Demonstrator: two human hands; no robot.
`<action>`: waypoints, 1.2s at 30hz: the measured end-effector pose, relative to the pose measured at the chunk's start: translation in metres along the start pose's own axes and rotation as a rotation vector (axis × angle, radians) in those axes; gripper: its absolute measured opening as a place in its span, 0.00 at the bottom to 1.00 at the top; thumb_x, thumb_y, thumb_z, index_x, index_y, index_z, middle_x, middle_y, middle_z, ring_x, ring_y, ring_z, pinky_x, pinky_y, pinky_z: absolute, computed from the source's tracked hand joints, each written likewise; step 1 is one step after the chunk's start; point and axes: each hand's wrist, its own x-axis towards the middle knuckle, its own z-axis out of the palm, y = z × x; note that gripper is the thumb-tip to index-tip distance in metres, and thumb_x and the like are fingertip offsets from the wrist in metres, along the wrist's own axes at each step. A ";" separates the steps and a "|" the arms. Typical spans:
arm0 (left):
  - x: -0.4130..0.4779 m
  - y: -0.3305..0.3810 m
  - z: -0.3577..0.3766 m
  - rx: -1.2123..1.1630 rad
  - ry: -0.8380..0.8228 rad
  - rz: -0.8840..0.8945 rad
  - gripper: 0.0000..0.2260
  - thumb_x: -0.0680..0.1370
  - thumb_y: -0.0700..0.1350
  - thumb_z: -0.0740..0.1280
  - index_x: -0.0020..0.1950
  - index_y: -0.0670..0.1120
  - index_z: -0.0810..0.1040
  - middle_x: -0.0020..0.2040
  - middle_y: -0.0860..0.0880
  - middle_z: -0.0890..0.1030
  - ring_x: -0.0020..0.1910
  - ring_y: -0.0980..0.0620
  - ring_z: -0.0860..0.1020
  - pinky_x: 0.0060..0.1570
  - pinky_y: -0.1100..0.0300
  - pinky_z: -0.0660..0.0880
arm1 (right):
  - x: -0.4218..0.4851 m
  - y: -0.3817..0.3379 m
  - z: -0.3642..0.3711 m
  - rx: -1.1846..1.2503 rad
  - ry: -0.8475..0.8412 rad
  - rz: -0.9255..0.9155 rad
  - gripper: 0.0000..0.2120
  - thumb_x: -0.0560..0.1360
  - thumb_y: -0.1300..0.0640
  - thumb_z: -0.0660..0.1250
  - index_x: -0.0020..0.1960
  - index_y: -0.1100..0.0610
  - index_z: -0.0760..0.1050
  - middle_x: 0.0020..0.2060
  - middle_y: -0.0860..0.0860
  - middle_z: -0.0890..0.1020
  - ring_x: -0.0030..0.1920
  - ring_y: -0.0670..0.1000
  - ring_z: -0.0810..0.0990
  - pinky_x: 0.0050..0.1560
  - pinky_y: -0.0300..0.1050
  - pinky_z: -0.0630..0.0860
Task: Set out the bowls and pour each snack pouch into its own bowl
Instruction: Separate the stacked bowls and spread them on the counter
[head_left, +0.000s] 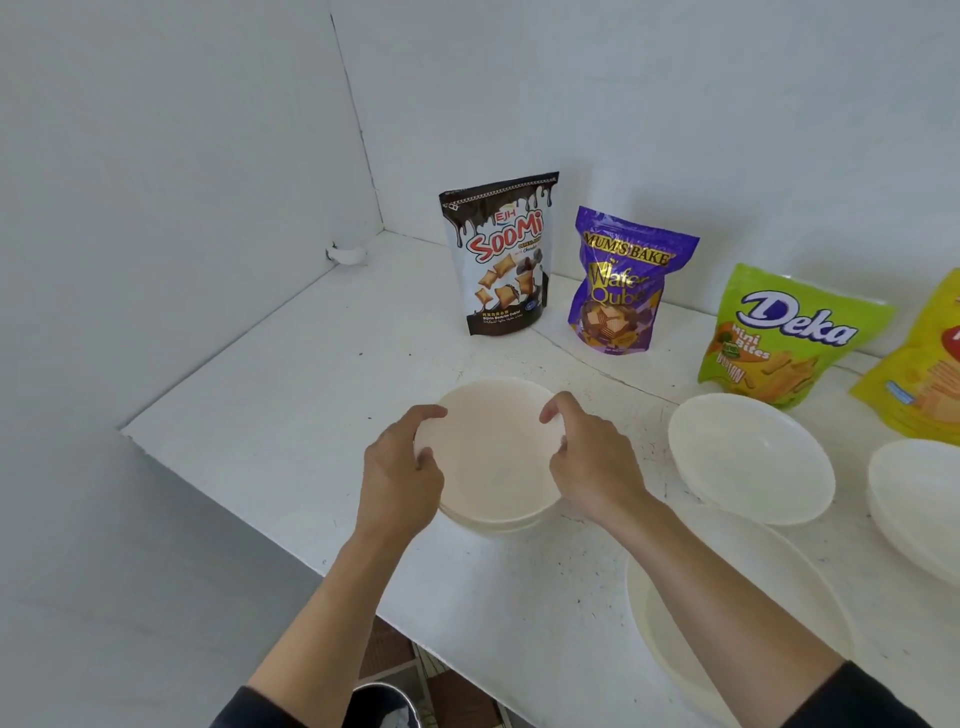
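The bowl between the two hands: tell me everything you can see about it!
The bowl is round, cream-white and shallow, smooth like plastic, and empty. It sits upright, seemingly atop more nested bowls, on the white counter, in front of the Soomi pouch. The left hand grips its left rim and the right hand its right rim, fingers curled over the edge.

The right edge cuts off the yellow pouch (917, 379) and the far-right bowl (919, 488). Our right forearm (727, 582) hides part of the near bowl (670, 623). We cannot count the stacked bowls (493, 467), nor read the fine print on the Soomi pouch (498, 254).
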 end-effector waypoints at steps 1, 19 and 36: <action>0.000 0.000 -0.001 -0.014 -0.009 -0.001 0.24 0.78 0.29 0.58 0.63 0.55 0.78 0.52 0.51 0.79 0.37 0.50 0.74 0.37 0.61 0.72 | 0.000 0.000 -0.001 0.003 -0.003 -0.010 0.20 0.77 0.67 0.60 0.63 0.48 0.67 0.47 0.53 0.80 0.45 0.53 0.80 0.42 0.51 0.80; -0.005 0.084 -0.017 -0.220 -0.096 0.117 0.24 0.79 0.31 0.61 0.61 0.59 0.81 0.62 0.55 0.77 0.58 0.52 0.77 0.49 0.61 0.73 | -0.020 0.022 -0.077 0.562 0.215 -0.046 0.27 0.72 0.73 0.57 0.59 0.48 0.80 0.58 0.49 0.78 0.55 0.50 0.75 0.43 0.37 0.69; -0.133 0.227 0.156 -0.416 -0.469 0.329 0.28 0.75 0.25 0.60 0.56 0.56 0.82 0.55 0.56 0.82 0.41 0.64 0.78 0.37 0.72 0.73 | -0.184 0.209 -0.191 0.704 0.645 0.149 0.27 0.71 0.75 0.59 0.55 0.48 0.82 0.54 0.36 0.81 0.44 0.43 0.73 0.45 0.32 0.68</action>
